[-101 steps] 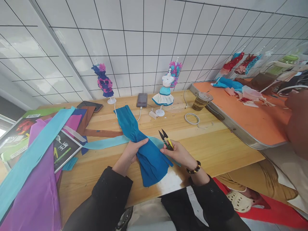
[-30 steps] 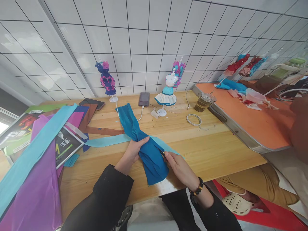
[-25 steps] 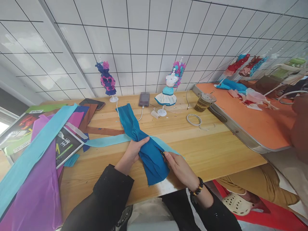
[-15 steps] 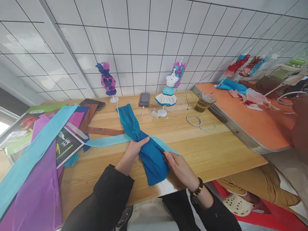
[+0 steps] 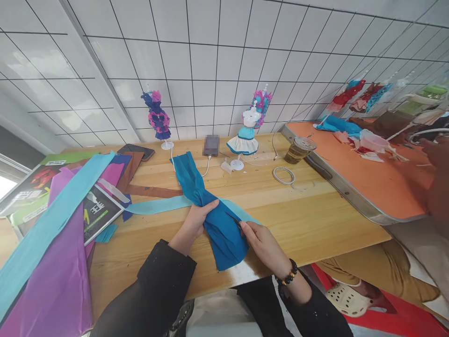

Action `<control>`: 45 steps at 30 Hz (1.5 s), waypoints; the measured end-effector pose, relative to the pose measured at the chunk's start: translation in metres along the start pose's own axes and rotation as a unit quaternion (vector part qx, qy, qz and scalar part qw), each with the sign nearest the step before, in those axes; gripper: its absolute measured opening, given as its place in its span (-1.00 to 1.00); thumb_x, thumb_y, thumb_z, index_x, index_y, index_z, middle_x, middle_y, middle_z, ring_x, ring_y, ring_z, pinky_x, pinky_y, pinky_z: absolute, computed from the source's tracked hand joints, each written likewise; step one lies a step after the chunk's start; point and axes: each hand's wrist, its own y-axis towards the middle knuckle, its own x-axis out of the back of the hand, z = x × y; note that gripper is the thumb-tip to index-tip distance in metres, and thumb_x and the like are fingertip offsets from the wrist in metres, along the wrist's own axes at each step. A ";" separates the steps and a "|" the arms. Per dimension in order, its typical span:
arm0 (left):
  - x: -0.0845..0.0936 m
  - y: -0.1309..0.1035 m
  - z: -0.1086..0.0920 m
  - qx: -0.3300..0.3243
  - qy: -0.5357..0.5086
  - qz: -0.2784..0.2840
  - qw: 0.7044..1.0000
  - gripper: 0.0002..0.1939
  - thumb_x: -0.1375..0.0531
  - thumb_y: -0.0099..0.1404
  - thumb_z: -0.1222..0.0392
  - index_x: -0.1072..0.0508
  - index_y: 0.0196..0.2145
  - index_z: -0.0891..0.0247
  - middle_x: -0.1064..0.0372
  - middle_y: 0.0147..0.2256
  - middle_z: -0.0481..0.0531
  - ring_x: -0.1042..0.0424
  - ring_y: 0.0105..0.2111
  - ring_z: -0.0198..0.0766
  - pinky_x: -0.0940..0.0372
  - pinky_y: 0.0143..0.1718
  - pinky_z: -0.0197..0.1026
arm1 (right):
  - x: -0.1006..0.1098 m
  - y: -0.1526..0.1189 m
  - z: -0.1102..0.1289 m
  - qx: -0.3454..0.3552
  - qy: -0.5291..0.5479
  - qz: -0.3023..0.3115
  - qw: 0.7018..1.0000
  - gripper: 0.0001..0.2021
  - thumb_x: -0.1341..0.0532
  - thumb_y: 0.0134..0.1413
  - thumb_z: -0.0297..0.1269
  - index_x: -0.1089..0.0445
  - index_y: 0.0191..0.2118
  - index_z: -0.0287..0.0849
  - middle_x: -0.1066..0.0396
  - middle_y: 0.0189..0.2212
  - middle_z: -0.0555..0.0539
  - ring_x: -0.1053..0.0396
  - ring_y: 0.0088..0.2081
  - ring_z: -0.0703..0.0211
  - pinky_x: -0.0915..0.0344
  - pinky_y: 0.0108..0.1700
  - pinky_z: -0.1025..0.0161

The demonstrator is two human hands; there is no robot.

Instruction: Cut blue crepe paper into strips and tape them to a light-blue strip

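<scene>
A dark blue piece of crepe-like material [image 5: 224, 234] lies slantwise over the wooden table [image 5: 315, 224], gathered at its middle. My left hand [image 5: 197, 219] pinches it at the gather, thumb on top. At its right edge my right hand [image 5: 261, 243] is closed on small dark scissors [image 5: 235, 221], whose thin blades lie against the blue material. Most of the handles are hidden by my fingers. Beneath the blue piece runs a light blue strip [image 5: 157, 206], showing on both sides of it.
Colored sheets [image 5: 63, 262] and a magazine [image 5: 100, 213] are piled at left. Behind stand small dresses on stands [image 5: 159, 117], a white-skirted one [image 5: 242, 140], a power bank [image 5: 211, 146], a tape ring [image 5: 283, 175] and a cup [image 5: 299, 150]. A person sits at right by an orange table [image 5: 368, 178].
The view has shifted very slightly. Both hands keep their places on the blue material. At the far right, the other person's blurred arm has moved a little.
</scene>
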 end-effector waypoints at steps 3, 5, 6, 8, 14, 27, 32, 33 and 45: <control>0.000 -0.001 0.000 0.000 0.000 0.003 1.000 -0.68 -0.35 -0.07 0.19 -0.43 -0.31 0.29 -0.46 -0.31 0.06 -0.43 -0.33 -0.20 -0.36 -0.23 -0.10 | 0.000 -0.001 0.001 0.001 0.002 -0.001 1.000 -0.56 0.12 0.19 0.00 -0.23 -0.54 -0.17 -0.24 -0.61 0.02 -0.20 -0.50 0.24 -0.07 -0.41 0.32; 0.000 -0.001 -0.001 -0.002 0.004 0.001 1.000 -0.67 -0.35 -0.07 0.19 -0.43 -0.31 0.29 -0.46 -0.30 0.06 -0.43 -0.33 -0.20 -0.36 -0.22 -0.09 | 0.000 -0.002 0.001 0.000 0.004 -0.004 1.000 -0.56 0.12 0.19 0.00 -0.23 -0.54 -0.17 -0.23 -0.62 0.02 -0.19 -0.51 0.25 -0.06 -0.41 0.32; -0.001 -0.001 -0.001 -0.002 0.006 0.003 1.000 -0.67 -0.35 -0.07 0.19 -0.43 -0.31 0.30 -0.46 -0.30 0.07 -0.43 -0.32 -0.20 -0.35 -0.22 -0.09 | 0.000 -0.002 0.001 -0.003 0.006 -0.005 1.000 -0.56 0.12 0.19 0.00 -0.23 -0.53 -0.17 -0.23 -0.62 0.03 -0.18 -0.51 0.25 -0.06 -0.42 0.32; -0.001 -0.002 -0.002 0.000 0.008 0.004 1.000 -0.67 -0.35 -0.07 0.18 -0.43 -0.31 0.30 -0.46 -0.30 0.08 -0.43 -0.32 -0.19 -0.35 -0.22 -0.09 | 0.000 -0.003 0.001 -0.009 0.012 -0.003 1.000 -0.56 0.13 0.20 0.00 -0.25 -0.51 -0.17 -0.22 -0.62 0.03 -0.17 -0.52 0.25 -0.05 -0.43 0.32; -0.003 -0.003 -0.002 -0.005 0.012 -0.005 1.000 -0.63 -0.36 -0.09 0.17 -0.42 -0.29 0.32 -0.46 -0.29 0.10 -0.43 -0.32 -0.18 -0.35 -0.21 -0.09 | 0.000 -0.005 -0.002 -0.012 0.024 0.008 1.000 -0.56 0.14 0.20 -0.02 -0.26 -0.49 -0.17 -0.26 -0.59 0.01 -0.18 -0.48 0.23 -0.07 -0.39 0.32; -0.007 -0.008 0.001 0.021 0.024 0.024 0.999 -0.63 -0.35 -0.08 0.17 -0.42 -0.29 0.32 -0.47 -0.29 0.12 -0.44 -0.31 -0.15 -0.34 -0.20 -0.06 | -0.007 0.000 0.004 -0.007 0.012 -0.002 1.000 -0.57 0.15 0.20 -0.01 -0.13 -0.55 -0.16 -0.19 -0.63 0.03 -0.10 -0.54 0.26 -0.02 -0.45 0.32; -0.010 -0.010 0.000 0.029 0.007 0.020 0.999 -0.67 -0.34 -0.05 0.13 -0.42 -0.31 0.30 -0.47 -0.33 0.10 -0.44 -0.33 -0.15 -0.35 -0.22 -0.07 | -0.009 0.001 0.005 -0.003 0.011 -0.006 1.000 -0.56 0.16 0.19 0.01 -0.15 -0.56 -0.16 -0.19 -0.63 0.02 -0.10 -0.54 0.25 -0.01 -0.47 0.32; -0.011 -0.010 0.000 0.032 -0.003 0.018 0.999 -0.67 -0.33 -0.04 0.12 -0.42 -0.32 0.30 -0.47 -0.34 0.09 -0.45 -0.34 -0.15 -0.35 -0.23 -0.06 | -0.009 0.001 0.005 -0.002 0.012 -0.005 1.000 -0.55 0.16 0.19 0.01 -0.15 -0.55 -0.16 -0.19 -0.63 0.01 -0.11 -0.54 0.25 -0.02 -0.47 0.32; -0.011 -0.006 0.005 0.019 -0.015 -0.020 1.000 -0.67 -0.33 -0.06 0.13 -0.41 -0.31 0.28 -0.46 -0.34 0.08 -0.43 -0.33 -0.16 -0.33 -0.19 -0.07 | -0.010 0.001 0.002 -0.007 0.017 -0.015 1.000 -0.56 0.15 0.19 0.03 -0.09 -0.58 -0.15 -0.16 -0.64 0.03 -0.08 -0.55 0.26 0.00 -0.48 0.33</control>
